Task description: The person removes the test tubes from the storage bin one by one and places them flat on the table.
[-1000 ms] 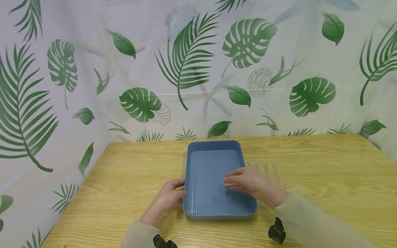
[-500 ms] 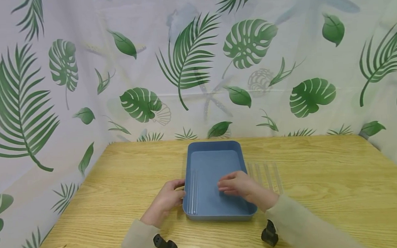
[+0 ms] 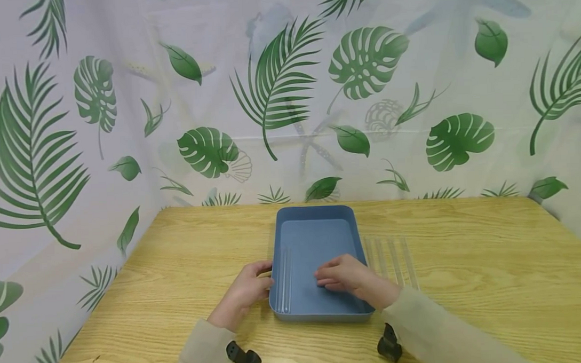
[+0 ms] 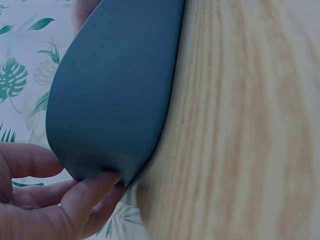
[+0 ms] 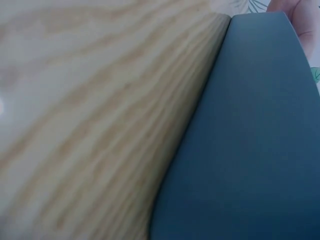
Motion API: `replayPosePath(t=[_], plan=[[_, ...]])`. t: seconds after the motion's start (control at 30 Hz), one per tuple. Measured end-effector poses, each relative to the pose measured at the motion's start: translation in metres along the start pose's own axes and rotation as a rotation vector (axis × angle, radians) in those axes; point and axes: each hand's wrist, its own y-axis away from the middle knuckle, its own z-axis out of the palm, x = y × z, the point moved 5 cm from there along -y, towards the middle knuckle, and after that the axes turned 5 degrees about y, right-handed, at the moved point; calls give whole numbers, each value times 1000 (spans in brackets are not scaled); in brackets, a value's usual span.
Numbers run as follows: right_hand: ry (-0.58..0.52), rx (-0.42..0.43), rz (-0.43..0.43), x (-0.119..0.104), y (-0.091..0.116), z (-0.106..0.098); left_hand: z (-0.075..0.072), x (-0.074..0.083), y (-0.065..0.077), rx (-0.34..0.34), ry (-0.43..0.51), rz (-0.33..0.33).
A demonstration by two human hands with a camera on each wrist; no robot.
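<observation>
A blue rectangular tray (image 3: 322,308) stands on the wooden table. My left hand (image 3: 244,285) rests against its left side, fingertips on the outer wall near the front; the left wrist view shows those fingers (image 4: 90,200) touching the tray wall (image 4: 115,90) at a corner. Inside, along the left side, lie clear slender tubes (image 3: 284,283). Over the tray's front right part is my right hand (image 3: 351,280), its fingertips pointing left and down. Whether it pinches anything clear cannot be made out. In the right wrist view, the tray wall (image 5: 245,130) fills the right side.
Several more clear tubes (image 3: 393,255) lie side by side on the table, just right of the tray, partly behind the right forearm. The wooden table (image 3: 490,265) extends to both sides. A leaf-patterned cloth (image 3: 287,96) hangs behind it.
My right hand has moved left and slightly nearer, farther into the tray. The left hand stays at the tray's left side. The tray has hardly moved.
</observation>
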Motion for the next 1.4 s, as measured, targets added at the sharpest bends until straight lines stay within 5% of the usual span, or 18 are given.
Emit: replayPosePath(t=[0.83, 1.4], plan=[[42, 11, 14, -12, -15, 42, 0, -1, 0, -2, -3, -15], [58, 38, 8, -13, -19, 49, -1, 0, 0, 6, -13, -26]])
